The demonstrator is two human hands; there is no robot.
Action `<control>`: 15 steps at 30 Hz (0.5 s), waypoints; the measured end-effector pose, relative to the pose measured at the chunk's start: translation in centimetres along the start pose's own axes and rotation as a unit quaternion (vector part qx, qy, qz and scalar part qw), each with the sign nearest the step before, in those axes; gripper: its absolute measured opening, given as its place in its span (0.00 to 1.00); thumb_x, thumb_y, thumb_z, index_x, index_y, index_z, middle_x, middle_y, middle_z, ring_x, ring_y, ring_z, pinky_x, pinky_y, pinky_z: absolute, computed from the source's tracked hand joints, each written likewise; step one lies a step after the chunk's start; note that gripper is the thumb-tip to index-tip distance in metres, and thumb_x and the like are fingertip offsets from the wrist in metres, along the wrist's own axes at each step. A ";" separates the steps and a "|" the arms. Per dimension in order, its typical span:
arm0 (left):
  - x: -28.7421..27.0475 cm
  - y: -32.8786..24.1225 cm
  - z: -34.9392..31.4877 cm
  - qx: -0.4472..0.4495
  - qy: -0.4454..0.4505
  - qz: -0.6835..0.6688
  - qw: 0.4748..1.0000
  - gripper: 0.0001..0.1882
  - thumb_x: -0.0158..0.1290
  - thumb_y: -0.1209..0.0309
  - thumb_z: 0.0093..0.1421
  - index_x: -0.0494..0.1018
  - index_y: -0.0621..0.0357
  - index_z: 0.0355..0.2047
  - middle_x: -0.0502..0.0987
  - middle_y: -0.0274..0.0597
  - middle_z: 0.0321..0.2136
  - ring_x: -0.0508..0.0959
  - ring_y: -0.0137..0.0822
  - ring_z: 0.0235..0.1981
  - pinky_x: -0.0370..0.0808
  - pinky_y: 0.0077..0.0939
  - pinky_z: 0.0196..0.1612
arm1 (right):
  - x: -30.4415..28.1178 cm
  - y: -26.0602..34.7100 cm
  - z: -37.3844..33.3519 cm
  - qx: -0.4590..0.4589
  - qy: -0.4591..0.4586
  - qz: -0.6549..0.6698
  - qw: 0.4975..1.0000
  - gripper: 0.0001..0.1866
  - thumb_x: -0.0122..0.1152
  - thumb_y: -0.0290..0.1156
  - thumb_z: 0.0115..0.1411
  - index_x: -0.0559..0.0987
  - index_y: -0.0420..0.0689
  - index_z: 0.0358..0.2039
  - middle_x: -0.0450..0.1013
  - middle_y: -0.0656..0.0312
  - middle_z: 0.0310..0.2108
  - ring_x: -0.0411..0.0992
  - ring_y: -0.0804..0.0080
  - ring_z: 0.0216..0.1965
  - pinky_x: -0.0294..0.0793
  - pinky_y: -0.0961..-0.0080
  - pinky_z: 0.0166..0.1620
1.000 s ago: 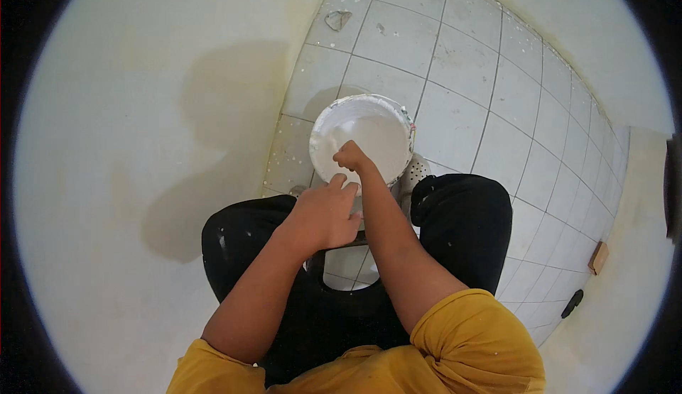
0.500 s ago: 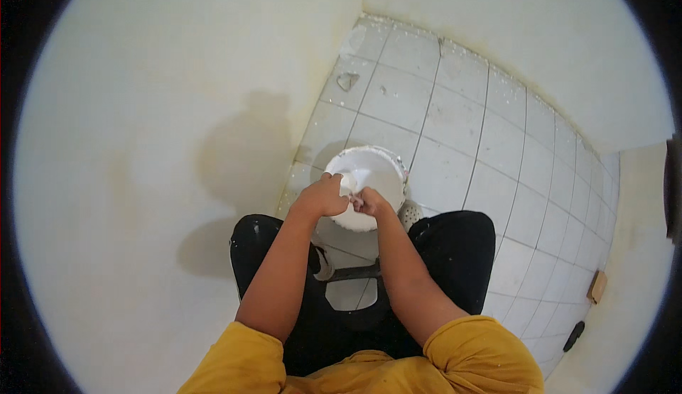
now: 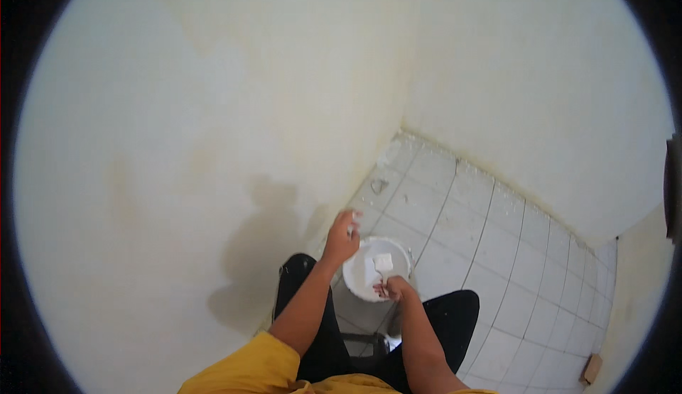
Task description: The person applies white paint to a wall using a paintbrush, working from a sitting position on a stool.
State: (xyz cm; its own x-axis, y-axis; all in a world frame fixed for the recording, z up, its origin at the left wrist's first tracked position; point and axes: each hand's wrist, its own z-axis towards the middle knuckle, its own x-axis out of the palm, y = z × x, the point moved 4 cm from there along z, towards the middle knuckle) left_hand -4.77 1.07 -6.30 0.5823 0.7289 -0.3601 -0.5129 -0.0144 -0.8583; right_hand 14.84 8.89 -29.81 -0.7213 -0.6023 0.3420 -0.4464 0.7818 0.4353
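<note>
A round white bucket [image 3: 349, 285] with a white-crusted rim stands on the floor between my knees. My right hand [image 3: 395, 289] is closed around the handle of a putty knife [image 3: 383, 262]. Its flat, squarish blade is coated white and lies over the bucket's mouth. Raised beside the bucket's far left rim is my left hand [image 3: 344, 238], with fingers loosely bent and apart. White smears show on its fingertips, and I make out no tool in it.
A cream wall [image 3: 177, 202] rises close on my left, meeting another wall [image 3: 526, 89] at the far corner. White floor tiles [image 3: 490, 266] with white specks stretch to the right. A loop-shaped scrap [image 3: 379, 187] lies near the corner, and a brown block [image 3: 591, 369] by the right wall.
My hands were together over the bucket; now they are apart, the left raised toward the wall, the right with the putty knife. The view has tilted up, showing more wall.
</note>
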 end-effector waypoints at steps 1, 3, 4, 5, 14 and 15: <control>-1.1 -0.7 -1.4 -0.016 0.009 -0.023 1.000 0.24 0.45 0.88 0.48 0.69 0.59 0.47 0.72 0.45 0.44 0.77 0.37 0.38 0.72 0.27 0.31 | 0.8 0.7 -1.5 0.023 0.011 -0.022 0.999 0.09 0.45 0.15 0.55 0.72 0.28 0.35 0.72 0.53 0.26 0.69 0.70 0.21 0.67 0.72 0.20; -3.4 -4.1 -3.6 -0.023 0.032 -0.012 0.999 0.23 0.46 0.87 0.48 0.70 0.59 0.46 0.71 0.44 0.47 0.77 0.37 0.39 0.73 0.28 0.33 | 2.3 3.5 -4.9 -0.076 -0.010 -0.139 0.987 0.10 0.45 0.16 0.55 0.71 0.29 0.38 0.72 0.54 0.27 0.69 0.71 0.22 0.69 0.74 0.23; -4.9 -6.0 -4.8 -0.015 0.021 -0.009 1.000 0.23 0.46 0.87 0.48 0.70 0.59 0.46 0.71 0.44 0.47 0.77 0.37 0.39 0.73 0.28 0.33 | 3.6 4.6 -7.4 -0.157 -0.038 -0.245 0.956 0.13 0.45 0.17 0.55 0.70 0.29 0.41 0.72 0.54 0.28 0.68 0.72 0.24 0.71 0.76 0.27; -6.1 -7.9 -5.9 -0.005 0.020 -0.007 1.000 0.23 0.47 0.87 0.49 0.70 0.60 0.47 0.70 0.43 0.48 0.78 0.36 0.40 0.73 0.26 0.34 | 5.4 6.1 -10.7 -0.221 -0.074 -0.276 0.932 0.14 0.46 0.16 0.54 0.72 0.32 0.42 0.72 0.58 0.28 0.67 0.76 0.24 0.69 0.79 0.27; -16.4 -18.0 -12.5 0.072 -0.032 0.060 0.995 0.15 0.49 0.85 0.50 0.73 0.63 0.40 0.70 0.48 0.50 0.78 0.41 0.40 0.74 0.28 0.40 | 21.4 18.7 -23.7 -0.649 -0.113 -0.390 0.643 0.18 0.52 0.26 0.60 0.75 0.43 0.52 0.70 0.53 0.20 0.66 0.70 0.22 0.68 0.74 0.30; -17.6 -19.9 -12.3 0.077 -0.046 0.079 0.993 0.13 0.49 0.84 0.50 0.74 0.63 0.38 0.70 0.49 0.50 0.78 0.42 0.40 0.74 0.28 0.40 | 23.9 20.7 -26.6 -0.675 -0.131 -0.385 0.616 0.17 0.53 0.27 0.61 0.76 0.43 0.51 0.70 0.50 0.21 0.67 0.68 0.22 0.69 0.72 0.31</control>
State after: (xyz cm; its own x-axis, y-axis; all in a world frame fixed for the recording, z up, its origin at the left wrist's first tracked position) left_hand 2.96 -19.88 12.63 0.4302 0.7853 -0.4453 -0.6881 -0.0341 -0.7248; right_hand 2.41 6.35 9.50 -0.7105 -0.5254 -0.4682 0.0091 -0.6721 0.7404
